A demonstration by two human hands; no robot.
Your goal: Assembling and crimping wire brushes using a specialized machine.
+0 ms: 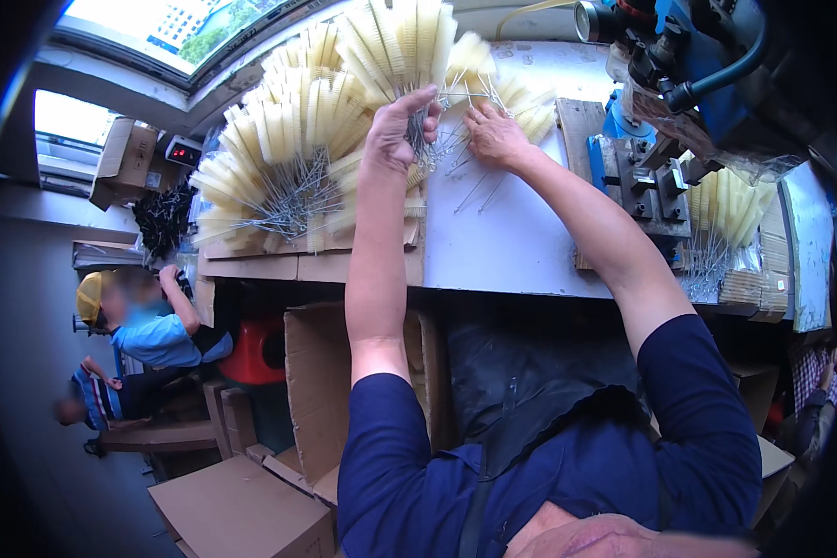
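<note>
My left hand [404, 130] is closed around the thin wire handles of a thick bunch of bottle brushes [400, 42]. Their pale yellow bristles fan out above the fist, and the looped wire ends hang beneath it. Just to the right, my right hand [495, 138] reaches down to the white tabletop [521, 223]. Its fingers are bent onto the wire handles of some loose bottle brushes [528, 107]; the fingertips are partly hidden among the wires. A few more wire handles stick out below that hand.
Large heaps of similar brushes [270, 149] lie on cardboard at the left. A metal machine [637, 177] stands at the right, with more brushes [730, 209] beyond it. Open cardboard boxes [321, 391] stand below the table. A co-worker in a yellow cap [89, 298] sits farther left.
</note>
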